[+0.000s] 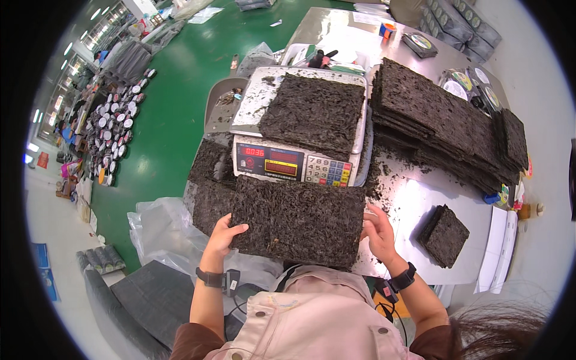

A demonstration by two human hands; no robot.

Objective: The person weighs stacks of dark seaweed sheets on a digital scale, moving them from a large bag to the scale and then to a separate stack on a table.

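A dark stack of dried seaweed sheets (299,220) is held in front of the body, below a digital scale (240,155). My left hand (227,234) grips its left edge, thumb on top. At its right edge is my right hand (378,231), fingers bent against the side. More seaweed sheets (315,112) lie on the scale's metal pan, whose display is lit red. Long piles of seaweed (441,121) stand to the right of the scale. A small square seaweed stack (445,236) rests on the metal table at the right. Other dark sheets (207,162) lie left of the scale.
Seaweed crumbs litter the metal table (405,211). A clear plastic bag (162,229) hangs at the left, above a dark chair (148,301). Behind the scale are a tray (292,54) and an orange-and-blue tape roll (387,30). A dustpan (213,96) is beside the scale.
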